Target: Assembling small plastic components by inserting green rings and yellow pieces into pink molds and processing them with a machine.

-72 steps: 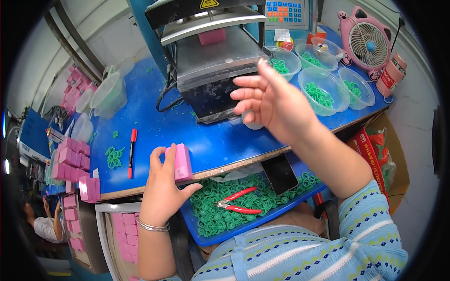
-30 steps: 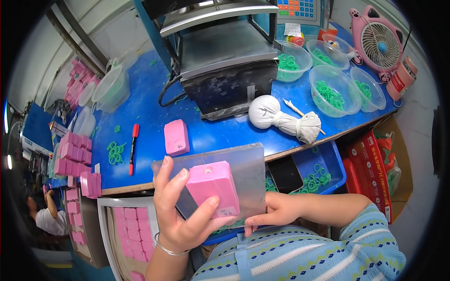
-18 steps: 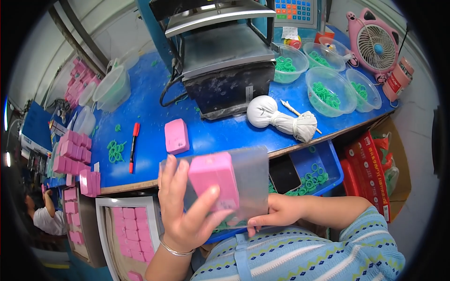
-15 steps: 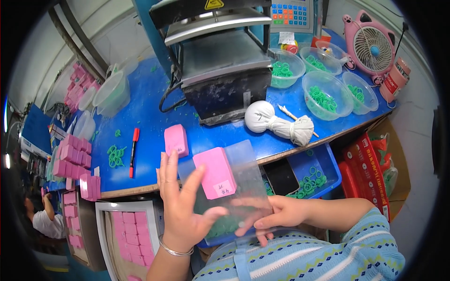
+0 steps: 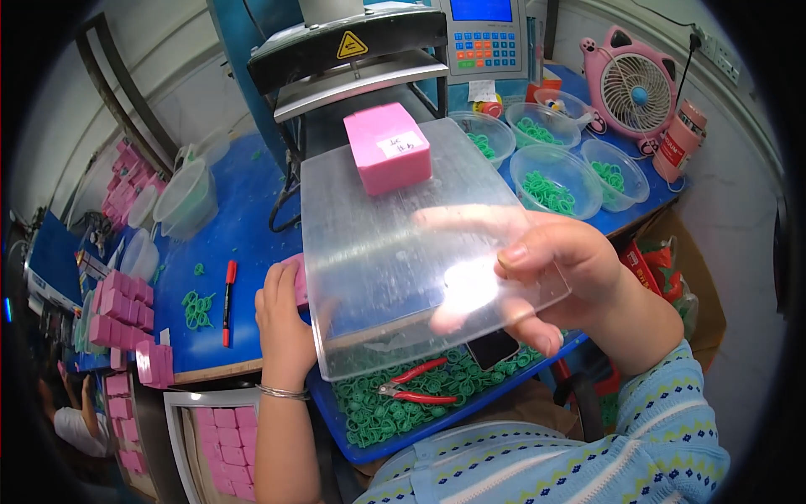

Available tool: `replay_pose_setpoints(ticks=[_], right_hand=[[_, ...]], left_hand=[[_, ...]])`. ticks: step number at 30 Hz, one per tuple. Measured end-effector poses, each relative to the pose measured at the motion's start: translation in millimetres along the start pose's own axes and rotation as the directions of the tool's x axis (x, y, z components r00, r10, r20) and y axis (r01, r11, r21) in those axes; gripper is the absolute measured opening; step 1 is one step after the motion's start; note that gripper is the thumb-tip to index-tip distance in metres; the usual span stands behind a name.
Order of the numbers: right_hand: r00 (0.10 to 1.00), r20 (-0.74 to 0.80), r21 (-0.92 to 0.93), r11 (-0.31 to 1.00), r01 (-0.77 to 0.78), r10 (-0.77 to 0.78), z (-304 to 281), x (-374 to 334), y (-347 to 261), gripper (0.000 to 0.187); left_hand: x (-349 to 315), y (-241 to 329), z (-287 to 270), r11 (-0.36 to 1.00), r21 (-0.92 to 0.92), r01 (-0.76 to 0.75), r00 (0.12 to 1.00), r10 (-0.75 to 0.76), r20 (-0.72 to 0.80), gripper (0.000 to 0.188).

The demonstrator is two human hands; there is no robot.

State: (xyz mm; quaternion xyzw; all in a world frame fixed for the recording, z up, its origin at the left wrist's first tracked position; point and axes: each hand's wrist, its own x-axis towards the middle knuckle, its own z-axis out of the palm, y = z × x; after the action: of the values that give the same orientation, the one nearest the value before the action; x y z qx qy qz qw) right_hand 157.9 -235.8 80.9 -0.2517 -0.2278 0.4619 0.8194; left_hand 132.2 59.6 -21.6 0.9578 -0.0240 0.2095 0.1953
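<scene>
right hand (image 5: 583, 262) pinches the clear plate (image 5: 378, 260) by its near right corner, thumb on top, the other fingers spread beneath and showing through, so the hand is half open but has hold. riding near the plate's far edge, here's a labelled pink block (image 5: 389, 155), well apart from those fingers, probably to leave the grip unobstructed. over to the left, the left hand (image 5: 284, 329) curls loosely at a second pink block (image 5: 297, 282) toward the near edge of the tabletop (image 5: 252, 239); gripping or just steadying, can't tell, the plate covers part of it. beyond the plate stands the press (image 5: 348, 59), a gap under its upper part. below the tabletop's near edge, red-handled cutters (image 5: 420, 395) lie on green loops (image 5: 369, 424) in a blue tray (image 5: 378, 453), presumably there for easy reach.
</scene>
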Motion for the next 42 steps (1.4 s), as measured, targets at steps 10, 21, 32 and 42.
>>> replay_pose_setpoints(ticks=[10, 21, 32, 42], right_hand=[[0.909, -0.301, -0.205, 0.951, 0.232, -0.287, -21, 56, -16, 0.031], [0.812, -0.31, -0.597, 0.766, 0.238, -0.494, -40, 71, -7, 0.033], [0.734, -0.327, -0.667, 0.696, 0.268, -0.596, -46, 76, 6, 0.032], [0.778, -0.36, -0.63, 0.75, 0.204, -0.514, -45, 73, 4, 0.036]], left_hand=[[-5, 4, -1, 0.99, 0.128, -0.063, 0.995, 0.073, -0.073, 0.065], [5, -9, -4, 0.995, -0.072, -0.066, 0.998, 0.066, -0.011, 0.058], [1, -4, -5, 0.998, -0.026, -0.065, 0.997, 0.064, -0.05, 0.079], [0, -5, -6, 0.998, 0.019, -0.065, 0.998, 0.065, -0.012, 0.086]])
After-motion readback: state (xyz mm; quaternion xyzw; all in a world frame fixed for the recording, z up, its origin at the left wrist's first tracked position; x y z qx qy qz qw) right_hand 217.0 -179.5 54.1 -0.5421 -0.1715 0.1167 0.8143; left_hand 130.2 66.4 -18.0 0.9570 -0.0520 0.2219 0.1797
